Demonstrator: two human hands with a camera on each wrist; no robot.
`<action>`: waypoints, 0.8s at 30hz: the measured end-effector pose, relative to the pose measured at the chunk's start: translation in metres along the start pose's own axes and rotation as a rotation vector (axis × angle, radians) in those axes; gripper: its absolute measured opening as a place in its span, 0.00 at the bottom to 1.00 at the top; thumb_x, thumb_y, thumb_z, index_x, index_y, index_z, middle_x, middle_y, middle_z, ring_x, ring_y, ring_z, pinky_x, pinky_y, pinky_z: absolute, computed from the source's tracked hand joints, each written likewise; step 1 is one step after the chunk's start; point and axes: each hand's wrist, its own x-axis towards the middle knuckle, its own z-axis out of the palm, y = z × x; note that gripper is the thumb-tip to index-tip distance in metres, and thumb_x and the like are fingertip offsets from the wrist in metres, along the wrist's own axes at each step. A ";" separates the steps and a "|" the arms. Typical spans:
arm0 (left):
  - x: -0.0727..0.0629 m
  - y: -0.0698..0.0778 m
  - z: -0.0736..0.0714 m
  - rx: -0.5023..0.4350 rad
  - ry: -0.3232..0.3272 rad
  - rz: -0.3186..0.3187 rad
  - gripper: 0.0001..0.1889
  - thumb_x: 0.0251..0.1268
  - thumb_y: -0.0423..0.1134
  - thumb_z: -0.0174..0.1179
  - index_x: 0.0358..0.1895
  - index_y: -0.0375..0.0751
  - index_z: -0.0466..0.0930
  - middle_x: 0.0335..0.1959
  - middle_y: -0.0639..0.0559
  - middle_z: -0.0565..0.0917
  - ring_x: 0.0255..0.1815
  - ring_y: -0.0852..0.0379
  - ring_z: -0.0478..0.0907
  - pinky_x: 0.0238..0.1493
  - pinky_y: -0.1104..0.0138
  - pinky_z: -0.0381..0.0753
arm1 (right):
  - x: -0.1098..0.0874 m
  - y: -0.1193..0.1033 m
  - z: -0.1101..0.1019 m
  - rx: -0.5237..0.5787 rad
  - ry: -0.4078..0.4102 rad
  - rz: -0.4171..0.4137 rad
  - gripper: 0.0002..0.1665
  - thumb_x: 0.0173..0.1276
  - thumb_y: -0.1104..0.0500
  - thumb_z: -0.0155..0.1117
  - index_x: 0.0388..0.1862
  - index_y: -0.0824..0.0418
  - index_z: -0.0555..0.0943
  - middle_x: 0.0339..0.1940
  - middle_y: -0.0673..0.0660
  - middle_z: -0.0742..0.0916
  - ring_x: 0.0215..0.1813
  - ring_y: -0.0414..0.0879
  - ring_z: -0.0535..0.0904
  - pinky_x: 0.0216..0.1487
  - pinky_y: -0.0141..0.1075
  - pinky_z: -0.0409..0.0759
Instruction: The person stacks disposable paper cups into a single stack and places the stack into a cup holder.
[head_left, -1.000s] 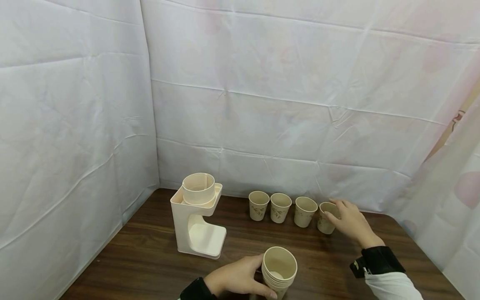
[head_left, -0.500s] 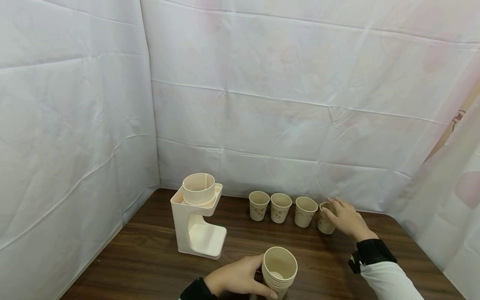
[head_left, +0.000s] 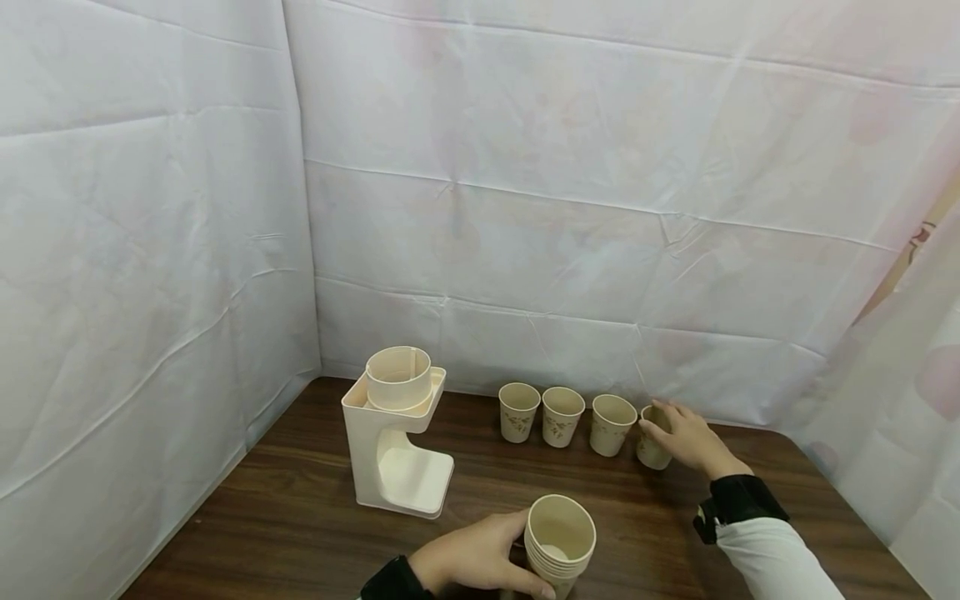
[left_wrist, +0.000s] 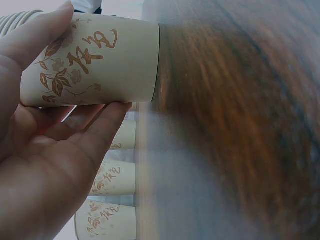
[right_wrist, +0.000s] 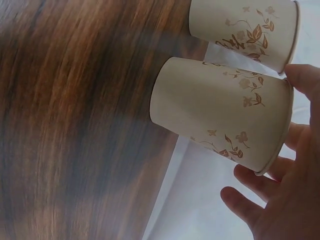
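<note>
In the head view, my left hand (head_left: 480, 552) grips a stack of nested beige paper cups (head_left: 561, 550) at the table's near side. The left wrist view shows thumb and fingers around the lowest cup (left_wrist: 127, 62), which has a brown leaf print and characters. At the right end of a row, my right hand (head_left: 693, 442) holds an upright paper cup (head_left: 651, 452) near its rim. In the right wrist view, the thumb meets the rim of this cup (right_wrist: 215, 110), and the fingers lie along its other side, partly hidden.
Three more upright paper cups (head_left: 612, 425) continue the row leftward. A cream stand (head_left: 367, 454) with a round holder (head_left: 397, 379) on top stands on the left of the brown wooden table (head_left: 262, 517). White cloth (head_left: 480, 250) hangs behind.
My right hand has shifted slightly left and closer around the end cup. The left hand and its stack stay in place.
</note>
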 end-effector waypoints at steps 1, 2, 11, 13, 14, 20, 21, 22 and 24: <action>0.000 0.000 0.000 0.003 0.000 0.001 0.34 0.60 0.42 0.74 0.68 0.51 0.68 0.57 0.63 0.80 0.58 0.67 0.75 0.59 0.69 0.73 | 0.000 0.000 0.000 0.008 0.003 0.000 0.42 0.78 0.40 0.52 0.72 0.74 0.65 0.67 0.83 0.67 0.66 0.82 0.60 0.59 0.73 0.62; 0.000 0.000 0.000 0.003 0.000 0.000 0.34 0.60 0.42 0.74 0.68 0.52 0.68 0.57 0.63 0.80 0.58 0.67 0.75 0.59 0.69 0.73 | 0.001 -0.001 0.000 0.016 0.006 0.001 0.42 0.77 0.40 0.53 0.71 0.74 0.65 0.67 0.83 0.67 0.65 0.83 0.60 0.59 0.73 0.62; 0.001 -0.001 0.000 -0.018 -0.014 -0.003 0.34 0.61 0.42 0.73 0.69 0.52 0.68 0.58 0.62 0.80 0.58 0.66 0.75 0.59 0.69 0.73 | 0.002 0.000 -0.001 0.074 -0.003 0.022 0.41 0.74 0.45 0.61 0.70 0.76 0.65 0.64 0.85 0.68 0.64 0.82 0.62 0.57 0.73 0.65; 0.001 -0.001 0.000 -0.015 -0.010 0.003 0.34 0.61 0.42 0.74 0.68 0.51 0.68 0.57 0.62 0.80 0.58 0.66 0.75 0.59 0.69 0.73 | 0.002 0.001 0.000 0.101 -0.005 0.028 0.41 0.74 0.47 0.62 0.71 0.76 0.65 0.64 0.85 0.67 0.65 0.82 0.61 0.57 0.73 0.65; 0.000 -0.001 0.000 -0.015 -0.009 0.005 0.34 0.61 0.42 0.73 0.68 0.51 0.68 0.57 0.62 0.80 0.58 0.66 0.75 0.59 0.69 0.73 | 0.002 0.001 0.001 0.116 -0.006 0.030 0.40 0.74 0.48 0.62 0.71 0.75 0.64 0.64 0.86 0.66 0.65 0.82 0.61 0.57 0.73 0.64; 0.000 -0.001 0.000 -0.018 -0.007 -0.002 0.33 0.60 0.42 0.74 0.68 0.51 0.68 0.57 0.63 0.80 0.58 0.67 0.75 0.59 0.69 0.73 | 0.000 0.001 0.005 0.150 0.024 0.039 0.38 0.73 0.50 0.63 0.71 0.73 0.66 0.63 0.87 0.66 0.64 0.82 0.60 0.57 0.73 0.65; 0.000 -0.001 0.000 -0.019 -0.008 -0.006 0.33 0.60 0.42 0.74 0.68 0.51 0.68 0.57 0.64 0.80 0.58 0.67 0.75 0.59 0.69 0.73 | 0.000 0.001 0.005 0.148 0.030 0.044 0.38 0.73 0.50 0.63 0.71 0.73 0.66 0.63 0.87 0.66 0.64 0.82 0.61 0.56 0.72 0.66; 0.000 -0.001 0.000 -0.022 -0.009 -0.010 0.33 0.60 0.42 0.74 0.68 0.52 0.69 0.57 0.64 0.80 0.58 0.67 0.75 0.59 0.69 0.73 | -0.001 0.001 0.006 0.146 0.034 0.045 0.38 0.73 0.49 0.64 0.71 0.72 0.66 0.63 0.87 0.66 0.64 0.82 0.61 0.56 0.72 0.67; 0.000 0.000 0.001 -0.026 -0.010 -0.016 0.34 0.60 0.42 0.74 0.68 0.52 0.69 0.57 0.64 0.80 0.58 0.67 0.75 0.59 0.69 0.73 | -0.003 0.002 0.007 0.150 0.046 0.049 0.39 0.73 0.49 0.64 0.72 0.71 0.66 0.63 0.86 0.65 0.64 0.81 0.62 0.55 0.72 0.67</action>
